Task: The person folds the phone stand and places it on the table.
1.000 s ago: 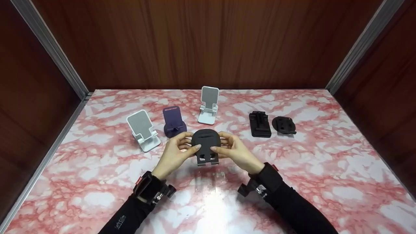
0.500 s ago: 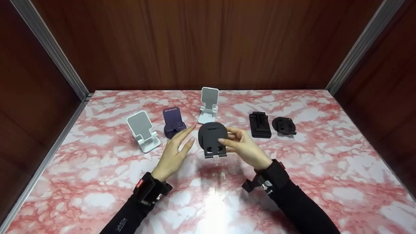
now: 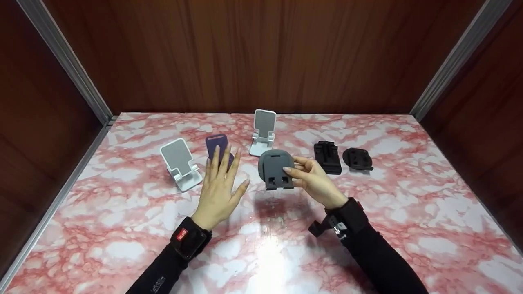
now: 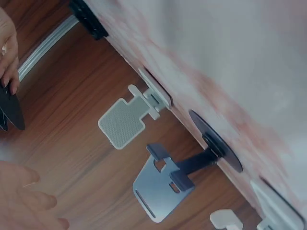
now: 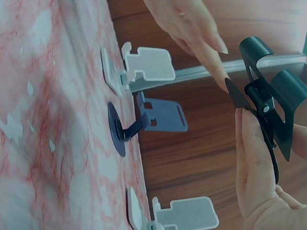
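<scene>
My right hand [image 3: 316,181] pinches a dark grey folding phone stand [image 3: 274,169] by its right side, thumb on the plate and fingers behind. The stand is held above the table; its round base and folded plate show edge-on in the right wrist view, with two curved hooks [image 5: 288,86]. To its left my left hand [image 3: 218,192] is raised with straight, spread fingers and holds nothing. In the head view those fingers partly cover a purple phone stand [image 3: 216,143], which stands upright on a round base. The left wrist view shows the purple stand whole, apart from the hand.
A white phone stand [image 3: 177,157] stands at the left, and another white phone stand [image 3: 264,122] at the back middle. Toward the right lie a black folded stand [image 3: 327,157] and a black round-based stand [image 3: 358,158]. Wooden panels [image 3: 261,57] enclose the red-marbled table [image 3: 408,204].
Both hands held the grey stand before; the left hand has let go, moved left and spread its fingers. The right hand has carried the stand slightly right and away from the body.
</scene>
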`<state>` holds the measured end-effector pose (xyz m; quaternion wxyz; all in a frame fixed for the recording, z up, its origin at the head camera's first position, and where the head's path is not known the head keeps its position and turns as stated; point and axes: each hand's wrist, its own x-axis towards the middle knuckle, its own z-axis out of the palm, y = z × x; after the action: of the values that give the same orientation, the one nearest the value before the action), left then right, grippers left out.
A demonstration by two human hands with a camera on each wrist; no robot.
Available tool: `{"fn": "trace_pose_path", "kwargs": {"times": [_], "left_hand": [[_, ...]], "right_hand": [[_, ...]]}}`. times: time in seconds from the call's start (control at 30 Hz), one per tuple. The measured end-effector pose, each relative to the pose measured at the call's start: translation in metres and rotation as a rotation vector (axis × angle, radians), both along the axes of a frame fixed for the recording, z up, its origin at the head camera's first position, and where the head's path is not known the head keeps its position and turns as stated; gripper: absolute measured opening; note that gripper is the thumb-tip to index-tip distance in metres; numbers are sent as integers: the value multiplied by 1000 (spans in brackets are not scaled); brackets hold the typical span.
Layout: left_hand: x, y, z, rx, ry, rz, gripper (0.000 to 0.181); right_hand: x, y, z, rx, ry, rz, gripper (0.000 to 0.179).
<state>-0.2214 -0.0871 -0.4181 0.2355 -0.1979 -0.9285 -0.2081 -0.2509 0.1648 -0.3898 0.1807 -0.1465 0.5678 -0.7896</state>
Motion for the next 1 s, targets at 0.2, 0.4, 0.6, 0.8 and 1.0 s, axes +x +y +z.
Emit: {"fn": "trace_pose_path", "kwargs": {"times": [0.2, 0.4, 0.6, 0.8, 1.0], "left_hand": [[0, -4, -4, -78, -30, 69, 70], [0, -6, -1, -94, -65, 110, 69], [0, -9, 2, -70, -79, 119, 69], [-2, -11, 2, -66, -87, 122, 69], [-2, -11, 2, -61, -106, 124, 69]], "right_hand": [[-7, 8, -3, 3, -33, -23, 42], [-15, 28, -4, 35, -33, -78, 39], [-24, 63, -2, 71, -18, -121, 35], [-31, 105, 2, 60, -22, -164, 24], [-37, 143, 6, 58, -51, -239, 14]]}}
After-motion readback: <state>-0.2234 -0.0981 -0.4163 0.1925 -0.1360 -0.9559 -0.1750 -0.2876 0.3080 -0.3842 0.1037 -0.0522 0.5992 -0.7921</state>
